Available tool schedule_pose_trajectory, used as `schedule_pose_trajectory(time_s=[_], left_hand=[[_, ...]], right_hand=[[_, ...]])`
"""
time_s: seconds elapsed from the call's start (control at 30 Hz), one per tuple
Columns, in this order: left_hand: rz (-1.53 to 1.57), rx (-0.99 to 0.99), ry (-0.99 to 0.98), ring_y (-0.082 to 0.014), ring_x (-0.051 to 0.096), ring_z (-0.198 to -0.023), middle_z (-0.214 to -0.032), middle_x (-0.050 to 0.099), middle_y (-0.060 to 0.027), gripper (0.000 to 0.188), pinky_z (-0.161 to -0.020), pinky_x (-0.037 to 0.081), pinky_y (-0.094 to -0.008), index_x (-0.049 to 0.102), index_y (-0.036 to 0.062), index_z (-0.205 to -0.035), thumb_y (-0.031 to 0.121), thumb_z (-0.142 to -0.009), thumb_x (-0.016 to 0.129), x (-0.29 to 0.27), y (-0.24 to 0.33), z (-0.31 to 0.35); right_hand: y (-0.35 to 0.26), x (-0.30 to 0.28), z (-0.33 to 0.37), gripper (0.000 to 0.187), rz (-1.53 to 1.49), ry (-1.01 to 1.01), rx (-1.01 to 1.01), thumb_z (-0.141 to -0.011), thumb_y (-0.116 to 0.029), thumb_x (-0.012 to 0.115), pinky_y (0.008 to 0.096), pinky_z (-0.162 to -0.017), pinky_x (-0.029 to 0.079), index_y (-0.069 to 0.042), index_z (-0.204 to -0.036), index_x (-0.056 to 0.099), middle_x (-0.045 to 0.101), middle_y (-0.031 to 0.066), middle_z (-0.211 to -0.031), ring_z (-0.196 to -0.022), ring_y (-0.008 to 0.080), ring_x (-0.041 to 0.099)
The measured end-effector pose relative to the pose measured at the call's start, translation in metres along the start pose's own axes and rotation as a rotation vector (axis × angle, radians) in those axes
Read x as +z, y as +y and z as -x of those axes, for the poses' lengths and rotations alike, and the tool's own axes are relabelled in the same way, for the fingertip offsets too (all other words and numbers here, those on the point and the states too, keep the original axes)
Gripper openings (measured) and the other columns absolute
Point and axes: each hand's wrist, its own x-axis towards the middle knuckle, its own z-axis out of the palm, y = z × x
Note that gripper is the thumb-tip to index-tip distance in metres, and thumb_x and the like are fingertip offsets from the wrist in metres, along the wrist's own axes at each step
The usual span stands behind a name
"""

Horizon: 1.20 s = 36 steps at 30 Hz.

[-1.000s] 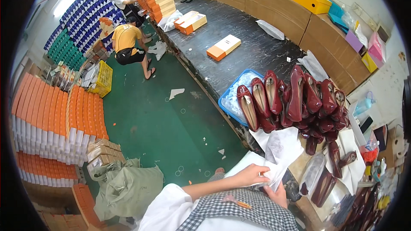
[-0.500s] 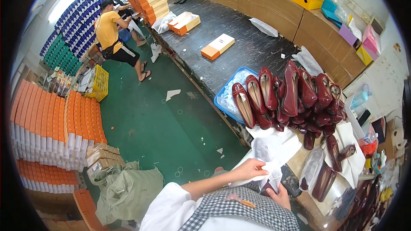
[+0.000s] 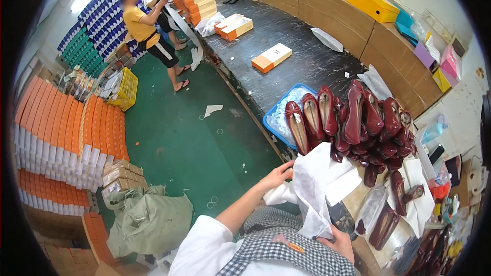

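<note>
A white, thin tissue-like wrap hangs stretched between my two hands above the near table edge. My left hand has its fingers closed at the wrap's left edge. Lower down, my right hand is closed on the wrap's bottom end; its fingertips are partly hidden. Whatever lies inside the wrap cannot be seen. Beyond it, a pile of glossy dark red flat shoes stands on the table. To the right are a partly wrapped shoe and loose red shoes beside white paper sheets.
A blue basket with white plastic sits left of the shoes. On the long black table are an orange-and-white box and stacked boxes. Two people stand at its far left. Box stacks and a green sack are on the left.
The wrap was bunched with a dark red shoe showing near my right hand; now it is spread taller and the shoe is covered. My left hand moved left and away. The co-worker in yellow straightened up.
</note>
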Motion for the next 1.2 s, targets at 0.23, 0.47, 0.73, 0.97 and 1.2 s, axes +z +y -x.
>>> schedule_pose_trajectory(time_s=[0.23, 0.47, 0.73, 0.97, 1.2], left_hand=[[-0.047, -0.106, -0.124, -0.0114, 0.056, -0.099, -0.111, 0.060, -0.0029, 0.047, -0.088, 0.044, -0.0264, 0.051, 0.0006, -0.126, 0.030, -0.090, 0.059, -0.001, 0.018, 0.002], [0.051, -0.021, -0.021, -0.0092, 0.057, -0.091, -0.103, 0.063, -0.0017, 0.040, -0.084, 0.045, -0.0250, 0.057, 0.0004, -0.118, 0.028, -0.089, 0.061, 0.014, 0.010, 0.011], [0.094, -0.003, 0.027, -0.0101, 0.057, -0.089, -0.101, 0.063, -0.0030, 0.043, -0.081, 0.046, -0.0250, 0.056, 0.0010, -0.119, 0.030, -0.088, 0.063, 0.028, 0.018, 0.012], [-0.669, 0.300, 0.475, -0.0192, 0.064, -0.069, -0.090, 0.067, -0.0126, 0.048, -0.067, 0.050, -0.0323, 0.057, 0.0126, -0.117, 0.031, -0.076, 0.072, 0.016, 0.068, 0.049], [-0.730, 0.293, -0.085, -0.0337, 0.064, -0.077, -0.090, 0.066, -0.0155, 0.052, -0.068, 0.049, -0.0370, 0.057, 0.0109, -0.112, 0.041, -0.072, 0.072, 0.092, 0.073, 0.096]], right_hand=[[-0.020, 0.004, 0.008, 0.080, 0.002, -0.002, 0.108, -0.069, -0.009, 0.073, 0.0321, -0.087, 0.046, -0.005, -0.139, 0.034, 0.059, 0.0216, -0.116, -0.104, 0.0241, 0.061], [0.037, 0.036, 0.026, 0.077, -0.446, 0.318, 0.113, -0.072, -0.006, 0.070, 0.0316, -0.087, 0.046, 0.000, -0.138, 0.031, 0.058, 0.0188, -0.114, -0.099, 0.0208, 0.059], [0.040, 0.028, 0.021, 0.041, -0.522, 0.047, 0.172, -0.080, -0.009, 0.067, 0.0311, -0.084, 0.047, 0.006, -0.115, 0.054, 0.063, 0.0127, -0.104, -0.092, 0.0180, 0.062], [0.053, 0.039, 0.007, 0.028, -0.862, 0.390, 0.285, -0.086, -0.021, 0.059, 0.0312, -0.051, 0.050, 0.005, -0.095, 0.057, 0.061, 0.0093, -0.078, -0.056, 0.0188, 0.059], [0.036, 0.041, -0.033, 0.026, -0.452, 0.491, 0.091, -0.084, -0.019, 0.060, 0.0274, -0.043, 0.044, 0.007, -0.082, 0.060, 0.060, 0.0091, -0.064, -0.049, 0.0146, 0.057]])
